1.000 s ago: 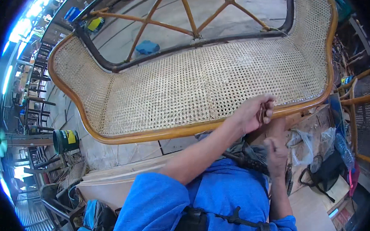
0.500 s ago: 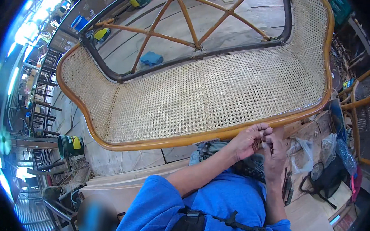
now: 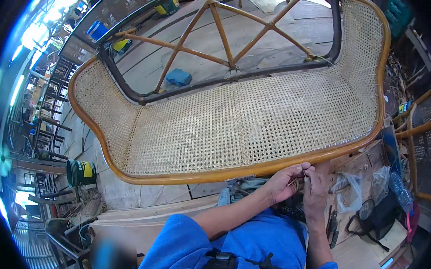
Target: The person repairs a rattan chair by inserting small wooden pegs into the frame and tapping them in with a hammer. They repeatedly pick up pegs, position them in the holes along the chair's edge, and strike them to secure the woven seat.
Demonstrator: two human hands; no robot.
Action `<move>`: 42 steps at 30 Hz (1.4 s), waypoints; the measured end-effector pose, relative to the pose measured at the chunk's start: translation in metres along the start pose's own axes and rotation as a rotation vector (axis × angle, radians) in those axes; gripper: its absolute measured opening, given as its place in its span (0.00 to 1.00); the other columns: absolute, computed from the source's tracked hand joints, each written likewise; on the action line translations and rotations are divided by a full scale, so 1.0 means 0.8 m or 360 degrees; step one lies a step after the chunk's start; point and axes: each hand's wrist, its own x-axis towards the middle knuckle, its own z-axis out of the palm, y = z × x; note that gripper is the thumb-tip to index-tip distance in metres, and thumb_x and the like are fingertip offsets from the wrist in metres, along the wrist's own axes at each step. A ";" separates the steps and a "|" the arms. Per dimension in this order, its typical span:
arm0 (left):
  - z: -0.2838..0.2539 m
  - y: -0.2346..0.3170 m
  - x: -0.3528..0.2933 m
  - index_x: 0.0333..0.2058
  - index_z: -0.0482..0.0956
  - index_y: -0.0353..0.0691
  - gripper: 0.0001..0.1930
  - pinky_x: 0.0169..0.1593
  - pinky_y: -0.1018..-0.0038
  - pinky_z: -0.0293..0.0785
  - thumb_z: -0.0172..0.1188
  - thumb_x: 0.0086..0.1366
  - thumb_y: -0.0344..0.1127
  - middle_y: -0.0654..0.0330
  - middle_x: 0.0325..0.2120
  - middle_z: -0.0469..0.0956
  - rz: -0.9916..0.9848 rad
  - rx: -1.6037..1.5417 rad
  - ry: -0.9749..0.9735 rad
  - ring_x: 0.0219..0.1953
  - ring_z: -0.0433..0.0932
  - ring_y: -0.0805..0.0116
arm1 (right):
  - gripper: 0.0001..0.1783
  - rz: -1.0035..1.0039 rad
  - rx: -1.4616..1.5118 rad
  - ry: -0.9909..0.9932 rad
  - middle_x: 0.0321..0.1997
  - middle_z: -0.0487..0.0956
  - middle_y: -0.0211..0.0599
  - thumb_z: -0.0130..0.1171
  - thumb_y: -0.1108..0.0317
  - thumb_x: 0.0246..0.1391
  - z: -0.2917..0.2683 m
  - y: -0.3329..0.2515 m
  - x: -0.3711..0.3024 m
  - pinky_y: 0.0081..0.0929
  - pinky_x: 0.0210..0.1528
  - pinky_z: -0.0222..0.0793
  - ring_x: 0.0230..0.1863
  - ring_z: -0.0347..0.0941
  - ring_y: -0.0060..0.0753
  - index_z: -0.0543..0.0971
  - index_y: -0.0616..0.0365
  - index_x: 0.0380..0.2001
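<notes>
A curved rattan seat frame (image 3: 227,175) with woven cane webbing (image 3: 191,131) stretches across in front of me. Just below its front rail, right of the middle, my two hands meet. My left hand (image 3: 285,184) is closed, thumb and fingers pinched together at its tip. Close against it, my right hand (image 3: 316,190) is also pinched, fingertips touching the left's. Between them shows a thin tan strand (image 3: 292,182), mostly hidden by the fingers. The webbing lies flat and reaches up both curved ends of the frame.
Right of my hands lie clear plastic bags (image 3: 350,191), a black bag (image 3: 376,218) and a plastic bottle (image 3: 401,190). A dark green bucket (image 3: 81,172) stands at left. Boards (image 3: 151,213) lie before me. A blue bundle (image 3: 179,77) rests on the floor beyond the seat.
Both hands have drawn closer together, fingertips now meeting; the right fingers have curled in more. The seat appears slightly lower in view.
</notes>
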 end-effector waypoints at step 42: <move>0.046 0.018 -0.003 0.29 0.70 0.48 0.13 0.18 0.84 0.54 0.45 0.66 0.49 0.73 0.18 0.65 -0.0267 0.1014 0.0172 0.16 0.60 0.81 | 0.03 0.0730 0.1350 0.0168 0.22 0.67 0.24 0.47 0.69 0.58 -0.012 0.036 0.007 0.12 0.21 0.56 0.21 0.60 0.13 0.68 0.56 0.33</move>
